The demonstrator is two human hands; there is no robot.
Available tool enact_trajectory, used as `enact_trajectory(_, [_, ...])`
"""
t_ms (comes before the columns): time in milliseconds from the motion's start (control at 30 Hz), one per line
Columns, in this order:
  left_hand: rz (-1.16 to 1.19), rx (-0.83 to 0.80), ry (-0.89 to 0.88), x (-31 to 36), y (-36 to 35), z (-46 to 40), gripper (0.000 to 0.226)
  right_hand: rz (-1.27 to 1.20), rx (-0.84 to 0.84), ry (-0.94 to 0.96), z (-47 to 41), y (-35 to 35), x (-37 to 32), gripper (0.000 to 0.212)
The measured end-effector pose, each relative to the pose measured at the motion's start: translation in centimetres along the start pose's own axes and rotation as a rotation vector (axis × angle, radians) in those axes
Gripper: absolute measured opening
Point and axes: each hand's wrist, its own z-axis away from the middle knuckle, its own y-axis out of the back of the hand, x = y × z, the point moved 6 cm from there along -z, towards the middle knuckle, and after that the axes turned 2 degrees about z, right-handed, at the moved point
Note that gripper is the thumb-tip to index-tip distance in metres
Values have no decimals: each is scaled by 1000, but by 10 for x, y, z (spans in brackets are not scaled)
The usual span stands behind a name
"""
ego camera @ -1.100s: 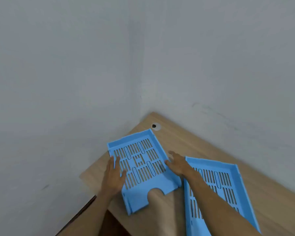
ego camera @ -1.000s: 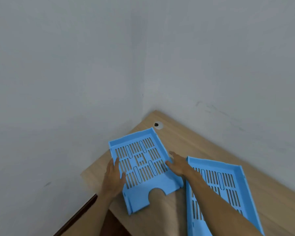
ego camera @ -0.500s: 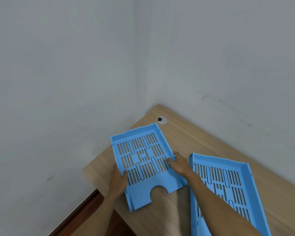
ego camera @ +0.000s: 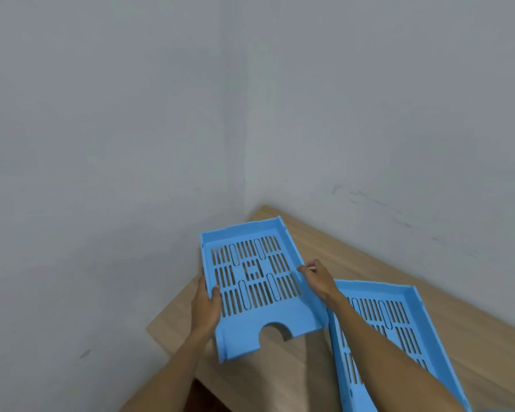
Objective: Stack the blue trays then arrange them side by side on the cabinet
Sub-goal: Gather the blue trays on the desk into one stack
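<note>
A blue slotted tray (ego camera: 280,319) with a half-round notch in its near edge is lifted off the wooden cabinet top (ego camera: 473,331), its shadow below it. My left hand (ego camera: 206,304) grips its left rim with the thumb over the edge. My right hand (ego camera: 317,276) grips its right rim. A second blue tray (ego camera: 399,295) lies flat on the cabinet to the right, partly hidden under my right forearm.
The cabinet sits in a corner between two grey walls (ego camera: 116,173). Its left front edge (ego camera: 161,337) drops off just beside my left hand. Bare wood runs along the right wall behind the second tray.
Both hands have closed on the left tray's side rims and raised it off the cabinet; it now hides the cable hole near the corner. The right tray has stayed put.
</note>
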Motion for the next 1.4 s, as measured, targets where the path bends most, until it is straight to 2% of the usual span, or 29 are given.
enact_trajectory(133, [-49,-63,-81,26,-4,-12,30,-73,143,9,16,28,-8,19])
enact_trajectory(300, [-81,-175,-159,61,-26,-6,39,-105,298,25,46,68,-3,23])
enact_trajectory(400, [-74,-202,-170,73,-47,6,36,-101,355,13,62,91,7,16])
enact_trajectory(467, [-63,-225,-182,78,-60,18,33,-89,355,6,68,103,19,13])
enact_trajectory(533, [-60,-246,-186,79,-73,31,33,-85,337,0,74,113,33,27])
enact_trajectory(700, [-50,-300,-187,79,-109,65,31,-37,321,-66,90,141,79,40])
enact_trajectory(1000, [-71,-371,-152,48,-186,124,33,-60,319,-123,115,195,163,35])
enact_trajectory(1167, [-84,-348,-151,35,-222,171,37,-27,292,-166,123,222,209,30])
enact_trajectory(1400, [-81,-333,-111,20,-254,204,40,-44,236,-148,123,232,246,39])
